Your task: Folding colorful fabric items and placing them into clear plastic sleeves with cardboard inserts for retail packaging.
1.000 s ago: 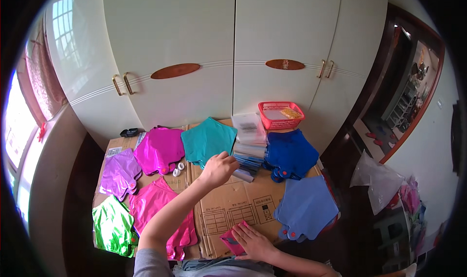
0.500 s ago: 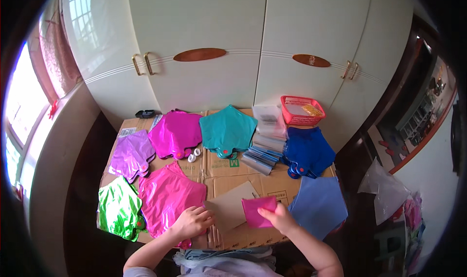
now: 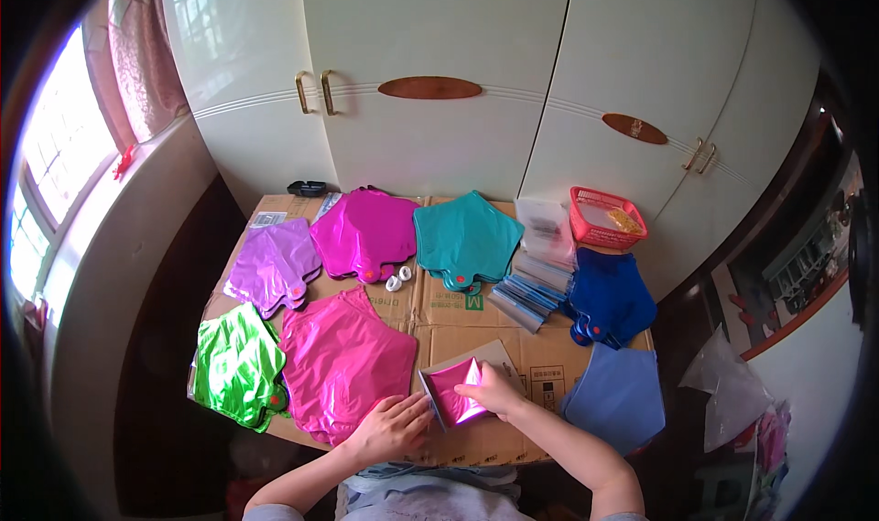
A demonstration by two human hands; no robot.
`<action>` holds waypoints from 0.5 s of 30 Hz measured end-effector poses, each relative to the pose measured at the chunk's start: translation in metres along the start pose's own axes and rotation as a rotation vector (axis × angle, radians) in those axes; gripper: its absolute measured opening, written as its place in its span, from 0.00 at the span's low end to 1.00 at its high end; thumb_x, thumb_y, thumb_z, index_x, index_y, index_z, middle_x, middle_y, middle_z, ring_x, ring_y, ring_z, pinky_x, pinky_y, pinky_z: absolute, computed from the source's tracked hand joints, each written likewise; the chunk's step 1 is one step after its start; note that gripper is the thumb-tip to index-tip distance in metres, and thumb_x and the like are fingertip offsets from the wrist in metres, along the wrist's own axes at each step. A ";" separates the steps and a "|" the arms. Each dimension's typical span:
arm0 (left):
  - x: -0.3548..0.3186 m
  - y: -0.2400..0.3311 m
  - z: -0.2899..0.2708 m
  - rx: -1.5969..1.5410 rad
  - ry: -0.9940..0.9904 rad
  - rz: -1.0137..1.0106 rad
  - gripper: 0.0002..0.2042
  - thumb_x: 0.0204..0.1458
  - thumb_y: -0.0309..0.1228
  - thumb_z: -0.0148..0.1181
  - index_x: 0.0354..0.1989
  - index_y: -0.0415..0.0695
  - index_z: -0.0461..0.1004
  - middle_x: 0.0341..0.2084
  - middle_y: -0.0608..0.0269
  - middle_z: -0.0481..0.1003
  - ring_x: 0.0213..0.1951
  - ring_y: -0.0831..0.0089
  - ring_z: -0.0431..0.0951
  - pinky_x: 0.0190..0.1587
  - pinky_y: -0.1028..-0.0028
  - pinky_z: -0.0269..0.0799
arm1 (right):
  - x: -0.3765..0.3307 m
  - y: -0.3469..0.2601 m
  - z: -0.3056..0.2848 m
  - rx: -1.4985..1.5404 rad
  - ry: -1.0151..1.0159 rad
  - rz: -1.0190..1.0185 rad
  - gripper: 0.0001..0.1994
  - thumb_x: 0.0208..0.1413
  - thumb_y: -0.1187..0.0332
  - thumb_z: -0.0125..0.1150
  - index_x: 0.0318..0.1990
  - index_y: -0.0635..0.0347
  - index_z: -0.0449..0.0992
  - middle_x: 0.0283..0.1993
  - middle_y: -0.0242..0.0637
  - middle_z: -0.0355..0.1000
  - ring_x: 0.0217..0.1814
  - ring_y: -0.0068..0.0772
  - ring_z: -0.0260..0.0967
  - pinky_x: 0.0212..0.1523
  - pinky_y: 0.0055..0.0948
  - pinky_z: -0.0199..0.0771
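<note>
A folded pink foil piece [image 3: 450,389] lies slanted over a beige card [image 3: 495,352] near the table's front edge. Its right side is pinched by my right hand [image 3: 494,391], thumb on top. My left hand [image 3: 394,427] lies with fingers stretched out at the card's lower left, fingertips by a thin grey-blue strip [image 3: 431,400] along the foil's left side. Whether they touch the strip is hard to tell. Beside that hand is a large flat pink foil stack [image 3: 348,361]; a shiny green stack [image 3: 236,363] lies further left.
Along the back lie purple [image 3: 274,263], magenta [image 3: 364,233], teal [image 3: 467,239] and dark blue [image 3: 612,294] foil stacks. Grey-blue packets [image 3: 529,292], clear bags [image 3: 546,231] and a red basket [image 3: 606,217] stand back right. Light-blue sheets [image 3: 618,397] overhang the right edge; white rolls [image 3: 398,278] sit mid-table.
The view has shifted, so the table sits further right. My right hand has brought the pink foil left over the card. My left hand's fingers have straightened toward it.
</note>
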State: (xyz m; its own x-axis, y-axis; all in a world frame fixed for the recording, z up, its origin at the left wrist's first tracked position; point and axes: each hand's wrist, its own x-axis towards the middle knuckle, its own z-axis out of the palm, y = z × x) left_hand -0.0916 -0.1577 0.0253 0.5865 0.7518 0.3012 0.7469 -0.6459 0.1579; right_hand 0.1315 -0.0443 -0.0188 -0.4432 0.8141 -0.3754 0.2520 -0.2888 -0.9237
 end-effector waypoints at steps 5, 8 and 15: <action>0.003 -0.001 0.002 -0.014 -0.091 0.034 0.26 0.50 0.44 0.60 0.55 0.43 0.69 0.59 0.57 0.67 0.62 0.64 0.65 0.59 0.60 0.60 | 0.008 0.013 0.003 -0.119 0.028 -0.037 0.29 0.51 0.72 0.66 0.57 0.69 0.58 0.53 0.46 0.67 0.52 0.34 0.69 0.51 0.33 0.71; 0.006 -0.004 0.005 -0.026 -0.128 0.047 0.27 0.51 0.45 0.60 0.58 0.46 0.67 0.60 0.60 0.66 0.63 0.63 0.64 0.60 0.59 0.59 | 0.009 0.015 0.004 -0.196 0.049 -0.114 0.30 0.50 0.67 0.68 0.55 0.70 0.58 0.52 0.51 0.68 0.52 0.40 0.69 0.51 0.35 0.71; 0.007 -0.010 0.004 -0.031 -0.189 0.059 0.27 0.54 0.47 0.56 0.61 0.50 0.64 0.63 0.53 0.62 0.65 0.58 0.61 0.62 0.56 0.56 | -0.003 -0.007 0.007 -0.469 0.112 -0.170 0.32 0.48 0.55 0.67 0.51 0.69 0.57 0.45 0.62 0.71 0.47 0.59 0.72 0.45 0.45 0.73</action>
State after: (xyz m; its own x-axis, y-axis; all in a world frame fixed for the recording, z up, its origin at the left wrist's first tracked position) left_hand -0.0940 -0.1457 0.0221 0.6799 0.7219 0.1289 0.7009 -0.6914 0.1753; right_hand 0.1249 -0.0488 -0.0122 -0.4228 0.8864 -0.1887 0.5547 0.0885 -0.8273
